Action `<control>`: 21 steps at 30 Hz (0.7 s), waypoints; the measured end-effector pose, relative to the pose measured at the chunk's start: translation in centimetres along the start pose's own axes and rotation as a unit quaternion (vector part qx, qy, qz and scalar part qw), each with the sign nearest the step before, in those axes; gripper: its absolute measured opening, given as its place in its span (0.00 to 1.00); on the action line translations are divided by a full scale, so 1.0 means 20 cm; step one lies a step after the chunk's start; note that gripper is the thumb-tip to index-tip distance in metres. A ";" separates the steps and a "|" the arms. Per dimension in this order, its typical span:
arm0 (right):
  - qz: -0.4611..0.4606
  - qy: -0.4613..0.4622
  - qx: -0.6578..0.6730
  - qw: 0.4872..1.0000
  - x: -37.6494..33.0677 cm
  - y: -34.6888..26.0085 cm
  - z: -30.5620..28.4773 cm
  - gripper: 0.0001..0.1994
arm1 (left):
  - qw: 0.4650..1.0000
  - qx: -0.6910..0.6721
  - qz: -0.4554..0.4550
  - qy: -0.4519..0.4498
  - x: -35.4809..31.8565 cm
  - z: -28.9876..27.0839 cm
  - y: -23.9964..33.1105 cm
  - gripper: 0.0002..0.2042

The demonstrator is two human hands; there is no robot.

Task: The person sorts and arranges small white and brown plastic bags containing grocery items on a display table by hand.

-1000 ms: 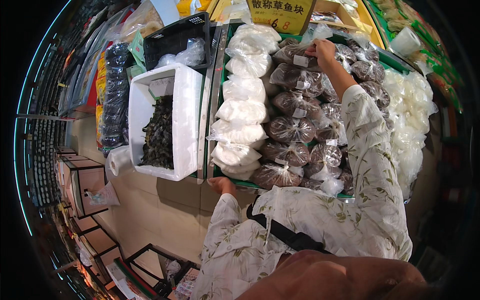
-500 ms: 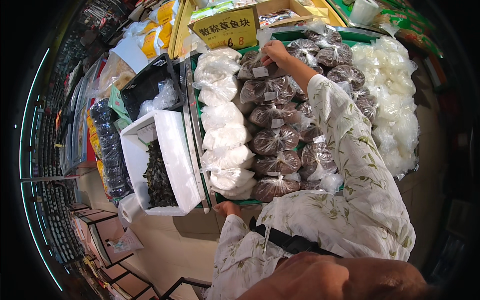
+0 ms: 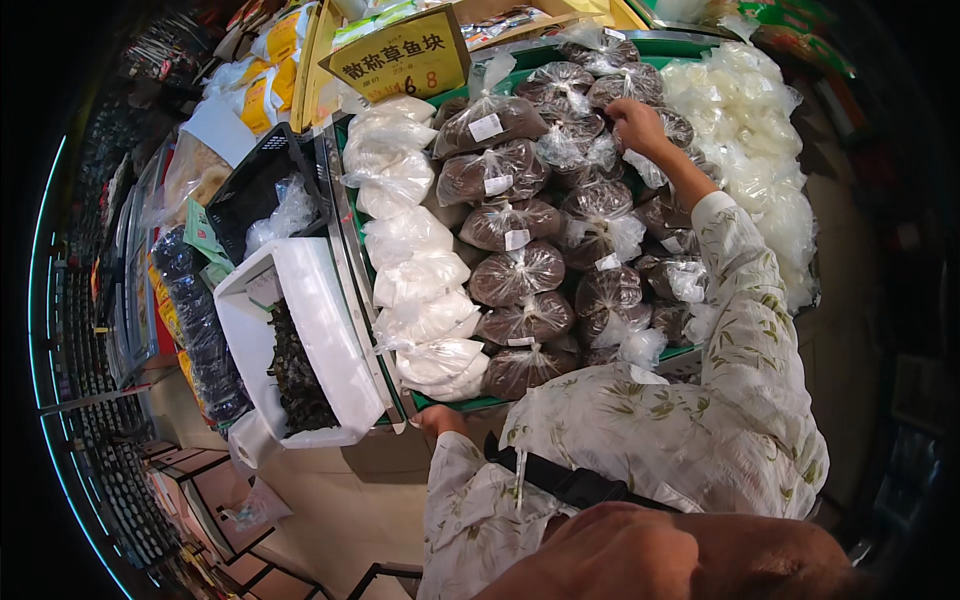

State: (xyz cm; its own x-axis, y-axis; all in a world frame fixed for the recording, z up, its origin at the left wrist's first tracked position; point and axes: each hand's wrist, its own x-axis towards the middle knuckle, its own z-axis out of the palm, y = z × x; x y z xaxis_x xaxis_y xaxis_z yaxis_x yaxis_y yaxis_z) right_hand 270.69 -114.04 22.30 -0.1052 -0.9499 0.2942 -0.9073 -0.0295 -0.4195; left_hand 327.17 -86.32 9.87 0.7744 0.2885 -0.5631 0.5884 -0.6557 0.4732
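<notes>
bright overhead light, sharp centre, warped dark rim.

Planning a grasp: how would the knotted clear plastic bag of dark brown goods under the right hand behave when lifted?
The knotted clear bag of dark brown goods probably sags, its thin film looking floppy. Bulging full, likely heavy. The right hand at its knot suggests a handle.

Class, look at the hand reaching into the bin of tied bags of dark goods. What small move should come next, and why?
Probably close the right hand on the knotted top of the dark bag beneath it and lift. That hand already rests on the bag's gathered plastic at the far end of the green bin, while the left hand only braces on the bin's near edge.
</notes>
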 end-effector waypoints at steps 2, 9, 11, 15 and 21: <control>0.002 -0.046 -0.170 0.984 -0.10 0.05 -0.16 0.20 | 1.000 0.016 0.002 0.012 0.08 0.01 -0.02 0.33; -0.025 -0.019 -0.247 0.969 -0.23 0.21 -0.16 0.24 | 0.972 0.212 0.100 0.027 0.35 0.09 -0.10 0.29; -0.032 -0.005 -0.247 0.968 -0.19 0.15 -0.13 0.23 | 0.952 0.279 0.126 0.016 0.41 0.11 -0.13 0.28; -0.047 -0.038 -0.152 0.986 -0.06 0.01 -0.03 0.22 | 0.994 0.062 0.031 0.081 0.20 0.09 -0.03 0.32; -0.006 -0.127 0.119 0.985 0.29 -0.28 0.35 0.37 | 0.994 -0.042 0.038 0.097 0.23 0.08 -0.06 0.32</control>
State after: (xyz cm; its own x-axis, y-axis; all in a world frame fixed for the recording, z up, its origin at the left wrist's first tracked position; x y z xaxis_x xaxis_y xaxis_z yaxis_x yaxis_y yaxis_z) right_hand 278.12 -121.66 20.32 0.0372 -0.9953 0.0896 -0.7833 -0.0847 -0.6159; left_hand 329.65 -85.44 5.65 0.8432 0.3744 -0.3858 0.5369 -0.6232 0.5686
